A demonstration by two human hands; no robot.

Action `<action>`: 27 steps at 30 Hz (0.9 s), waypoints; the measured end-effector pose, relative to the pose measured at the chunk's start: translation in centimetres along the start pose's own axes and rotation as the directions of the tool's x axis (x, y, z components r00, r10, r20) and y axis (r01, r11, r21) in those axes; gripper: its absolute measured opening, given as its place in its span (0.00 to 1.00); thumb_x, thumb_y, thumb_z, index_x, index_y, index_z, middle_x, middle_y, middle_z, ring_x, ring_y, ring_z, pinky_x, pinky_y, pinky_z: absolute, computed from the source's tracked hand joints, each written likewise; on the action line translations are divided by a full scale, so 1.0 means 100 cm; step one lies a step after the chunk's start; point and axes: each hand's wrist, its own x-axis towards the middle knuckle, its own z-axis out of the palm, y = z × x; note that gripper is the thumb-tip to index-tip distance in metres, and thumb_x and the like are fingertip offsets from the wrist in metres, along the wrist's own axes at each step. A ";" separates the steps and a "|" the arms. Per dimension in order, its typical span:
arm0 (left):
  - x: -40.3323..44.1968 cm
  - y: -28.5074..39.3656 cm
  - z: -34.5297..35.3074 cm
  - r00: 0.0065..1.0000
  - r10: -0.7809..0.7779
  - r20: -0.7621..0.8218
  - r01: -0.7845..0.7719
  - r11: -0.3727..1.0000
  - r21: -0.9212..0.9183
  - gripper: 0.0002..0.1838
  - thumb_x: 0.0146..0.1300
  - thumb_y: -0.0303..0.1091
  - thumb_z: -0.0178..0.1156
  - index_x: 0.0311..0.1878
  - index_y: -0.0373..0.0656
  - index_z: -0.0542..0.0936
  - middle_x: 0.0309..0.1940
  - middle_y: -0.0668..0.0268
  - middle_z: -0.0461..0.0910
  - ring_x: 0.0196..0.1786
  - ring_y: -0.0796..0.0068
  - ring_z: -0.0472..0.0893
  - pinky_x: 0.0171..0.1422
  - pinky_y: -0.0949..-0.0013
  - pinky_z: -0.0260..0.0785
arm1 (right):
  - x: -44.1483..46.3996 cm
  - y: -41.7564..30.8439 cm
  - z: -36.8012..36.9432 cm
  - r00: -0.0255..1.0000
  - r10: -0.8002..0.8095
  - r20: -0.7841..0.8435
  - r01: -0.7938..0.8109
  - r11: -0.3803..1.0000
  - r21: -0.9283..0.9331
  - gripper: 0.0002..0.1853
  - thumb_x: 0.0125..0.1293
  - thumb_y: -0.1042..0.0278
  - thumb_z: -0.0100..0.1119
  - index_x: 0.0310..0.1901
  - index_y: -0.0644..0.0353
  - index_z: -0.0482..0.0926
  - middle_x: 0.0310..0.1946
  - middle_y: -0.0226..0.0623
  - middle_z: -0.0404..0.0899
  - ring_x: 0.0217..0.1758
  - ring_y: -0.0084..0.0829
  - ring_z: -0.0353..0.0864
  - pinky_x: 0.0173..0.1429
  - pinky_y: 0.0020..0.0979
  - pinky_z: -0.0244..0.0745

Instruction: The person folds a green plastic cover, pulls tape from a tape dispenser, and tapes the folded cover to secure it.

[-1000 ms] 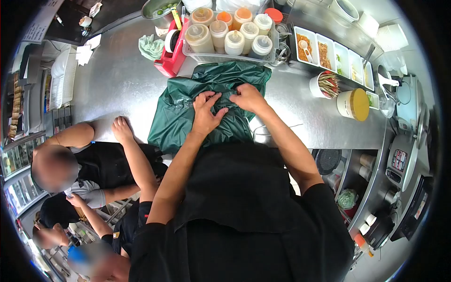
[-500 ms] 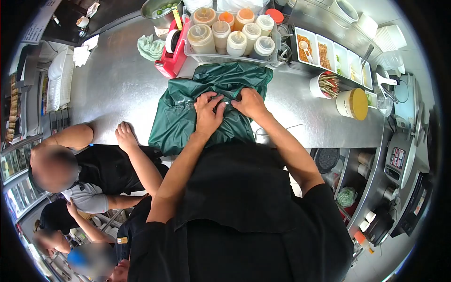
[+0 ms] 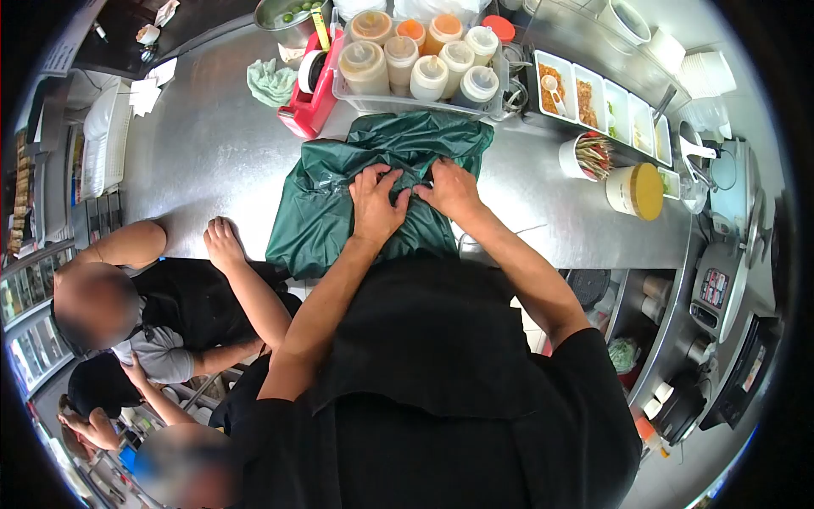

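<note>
Nearest, a black apron (image 3: 415,339) fills the lower middle, and both bare forearms reach past it to a crumpled dark-green plastic sheet or bag (image 3: 309,229) (which of the two, the folds do not let me say), lying on the steel bench (image 3: 203,161) right up against the wearer's front, seemingly so that both hands can work it without stretching. The left hand (image 3: 376,204) lies over the middle of the plastic, thumb and forefinger apart, its bent fingers apparently pressing the slippery material flat. Just beside it the right hand (image 3: 451,188) has its fingers curled down, the thumb near the left thumb; I cannot tell whether either hand has a fold pinched between its tips. Well to the left, another person's hand (image 3: 223,243) rests on the bench edge. Beyond the plastic stand a red tape dispenser (image 3: 307,114), a pale cloth (image 3: 271,82) and a clear bin (image 3: 381,105) of squeeze bottles, probably grouped to keep them upright within reach. To the right are a white cup (image 3: 572,161) of thin wrapped sticks, a yellow-lidded tub (image 3: 634,191) and, behind them, food trays (image 3: 612,98) in a row, presumably for easy scooping.
</note>
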 end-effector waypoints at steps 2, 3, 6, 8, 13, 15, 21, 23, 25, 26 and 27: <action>0.001 -0.001 0.000 1.000 0.026 -0.014 -0.026 1.000 0.015 0.22 0.47 0.33 0.71 0.49 0.44 0.81 0.50 0.61 0.73 0.53 0.58 0.71 0.56 0.57 0.62 | -0.003 0.002 0.005 0.997 -0.052 -0.053 0.051 0.999 -0.016 0.18 0.50 0.64 0.71 0.38 0.66 0.76 0.40 0.49 0.79 0.41 0.51 0.81 0.45 0.45 0.77; 0.001 0.000 -0.001 1.000 0.014 -0.014 -0.014 1.000 0.006 0.22 0.46 0.33 0.71 0.48 0.45 0.81 0.50 0.61 0.73 0.54 0.57 0.71 0.56 0.57 0.62 | -0.009 -0.003 0.000 0.996 -0.066 -0.053 0.065 0.998 -0.015 0.18 0.50 0.64 0.71 0.38 0.66 0.76 0.40 0.49 0.79 0.41 0.51 0.81 0.45 0.45 0.77; 0.002 -0.002 -0.001 1.000 0.000 -0.021 0.000 1.000 -0.018 0.23 0.42 0.31 0.71 0.47 0.45 0.81 0.50 0.62 0.72 0.53 0.58 0.70 0.56 0.57 0.61 | -0.024 -0.044 -0.027 0.992 -0.082 -0.100 0.070 0.991 -0.112 0.18 0.50 0.65 0.71 0.38 0.66 0.76 0.38 0.48 0.79 0.40 0.50 0.81 0.44 0.44 0.77; 0.003 0.000 -0.005 1.000 0.000 -0.014 0.000 1.000 0.005 0.20 0.45 0.32 0.68 0.46 0.43 0.81 0.49 0.61 0.72 0.52 0.56 0.70 0.54 0.56 0.61 | -0.023 -0.075 -0.045 0.981 -0.120 -0.155 0.117 0.993 -0.029 0.13 0.53 0.67 0.69 0.34 0.65 0.77 0.36 0.49 0.79 0.40 0.47 0.81 0.42 0.42 0.77; 0.003 -0.014 0.006 0.996 -0.017 0.090 0.024 0.997 -0.074 0.27 0.52 0.47 0.63 0.52 0.41 0.76 0.51 0.52 0.74 0.56 0.47 0.69 0.53 0.49 0.60 | 0.072 -0.114 0.020 0.951 -0.099 -0.294 0.250 0.804 0.540 0.13 0.58 0.65 0.64 0.38 0.66 0.79 0.36 0.47 0.80 0.40 0.45 0.81 0.46 0.39 0.76; 0.004 -0.006 0.000 0.987 -0.057 0.149 0.052 0.998 0.036 0.27 0.53 0.48 0.63 0.52 0.41 0.76 0.52 0.52 0.75 0.56 0.47 0.69 0.53 0.49 0.60 | 0.121 -0.125 0.063 0.911 0.036 -0.411 0.219 0.801 0.557 0.14 0.58 0.63 0.64 0.37 0.69 0.81 0.34 0.48 0.82 0.34 0.44 0.82 0.42 0.37 0.77; 0.002 0.003 -0.035 0.984 0.112 0.135 -0.074 0.963 -0.260 0.22 0.56 0.42 0.63 0.51 0.40 0.78 0.52 0.51 0.77 0.59 0.48 0.71 0.64 0.47 0.58 | 0.155 -0.179 0.060 0.939 0.341 0.056 -0.168 0.309 0.936 0.14 0.60 0.62 0.66 0.36 0.67 0.82 0.31 0.37 0.83 0.33 0.26 0.80 0.40 0.30 0.74; 0.006 -0.002 -0.055 0.957 0.080 0.280 0.075 0.861 -0.503 0.18 0.57 0.35 0.63 0.49 0.37 0.78 0.46 0.53 0.81 0.50 0.52 0.78 0.58 0.50 0.66 | 0.160 -0.189 0.066 0.923 0.383 -0.023 -0.112 0.326 0.939 0.13 0.59 0.63 0.67 0.35 0.67 0.82 0.29 0.37 0.83 0.31 0.26 0.80 0.38 0.31 0.74; 0.009 -0.047 -0.082 0.884 0.060 0.464 0.168 0.885 -0.434 0.16 0.58 0.29 0.60 0.50 0.36 0.77 0.44 0.56 0.83 0.42 0.58 0.82 0.50 0.57 0.73 | 0.173 -0.184 0.084 0.879 0.475 -0.025 -0.168 0.358 0.918 0.13 0.58 0.64 0.67 0.34 0.68 0.82 0.29 0.38 0.83 0.31 0.26 0.80 0.38 0.31 0.75; 0.019 -0.059 -0.110 0.855 -0.102 0.509 0.379 0.792 -0.478 0.15 0.60 0.28 0.58 0.51 0.37 0.77 0.43 0.57 0.83 0.38 0.63 0.82 0.46 0.61 0.74 | 0.171 -0.185 0.078 0.874 0.486 0.006 -0.182 0.316 0.931 0.11 0.59 0.66 0.66 0.33 0.68 0.82 0.28 0.37 0.82 0.30 0.26 0.79 0.37 0.31 0.74; 0.031 -0.069 -0.135 0.788 -0.252 0.562 0.568 0.651 -0.504 0.14 0.62 0.27 0.56 0.51 0.37 0.77 0.41 0.58 0.84 0.35 0.67 0.82 0.43 0.64 0.74 | 0.170 -0.185 0.078 0.870 0.493 0.005 -0.184 0.315 0.931 0.11 0.59 0.66 0.66 0.33 0.68 0.82 0.28 0.37 0.82 0.30 0.26 0.79 0.37 0.31 0.74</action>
